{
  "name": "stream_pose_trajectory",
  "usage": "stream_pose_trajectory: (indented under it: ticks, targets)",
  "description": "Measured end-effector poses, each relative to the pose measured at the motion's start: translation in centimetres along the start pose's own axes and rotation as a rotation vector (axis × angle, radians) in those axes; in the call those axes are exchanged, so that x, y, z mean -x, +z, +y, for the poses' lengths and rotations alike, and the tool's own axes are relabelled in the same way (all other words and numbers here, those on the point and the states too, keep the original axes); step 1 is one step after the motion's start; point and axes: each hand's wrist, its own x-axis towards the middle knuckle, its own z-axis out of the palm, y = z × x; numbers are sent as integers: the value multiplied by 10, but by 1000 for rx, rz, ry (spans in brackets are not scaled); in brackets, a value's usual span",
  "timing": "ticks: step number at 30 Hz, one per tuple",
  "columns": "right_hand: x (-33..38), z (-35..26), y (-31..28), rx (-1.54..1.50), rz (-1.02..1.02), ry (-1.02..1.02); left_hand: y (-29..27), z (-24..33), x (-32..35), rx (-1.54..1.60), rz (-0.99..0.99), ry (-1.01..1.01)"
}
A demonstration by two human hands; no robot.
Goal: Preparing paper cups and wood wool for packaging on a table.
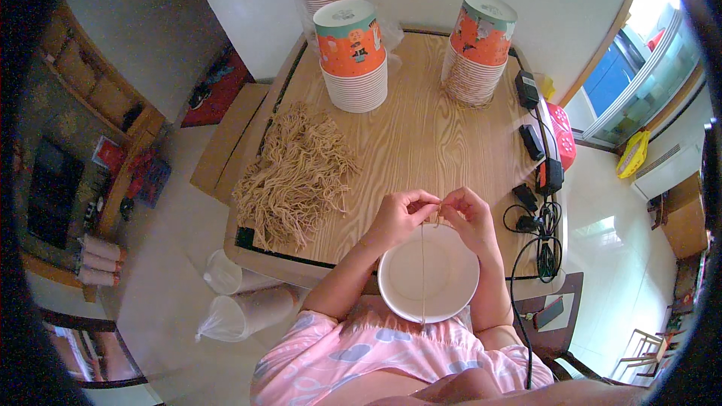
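Observation:
A white paper bucket [444, 271] rests in front of my body at the table's near edge, with its open mouth facing up. Across that mouth runs a thin tan paper cord [423, 271]. At the bucket's far rim, my left hand [408, 214] pinches the cord between thumb and fingertips. My right hand [470, 222] is closed on the cord too, its fingertips almost touching those of the left. A short loop or end of cord hangs just below the fingers. To the left on the table lies a loose heap of tan cords [297, 173].
Two stacks of orange and green paper buckets, one left [352, 49] and one right [481, 37], stand at the table's far side. Black power adapters and coiled cables [549, 233] lie along the right edge. Bagged bucket stacks [244, 314] lie on the floor at left.

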Motion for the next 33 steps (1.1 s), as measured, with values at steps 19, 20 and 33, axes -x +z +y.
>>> stream_pose_trajectory:
  ticks: [19,20,33]
  targets:
    - [-1,1,0,66,23,-17,-1,3,2,-18,-10,14]
    - [-1,1,0,57,23,-9,-1,5,2,-18,-14,3]
    - [0,-2,0,-40,-33,33,-1,-5,3,-13,-20,12]
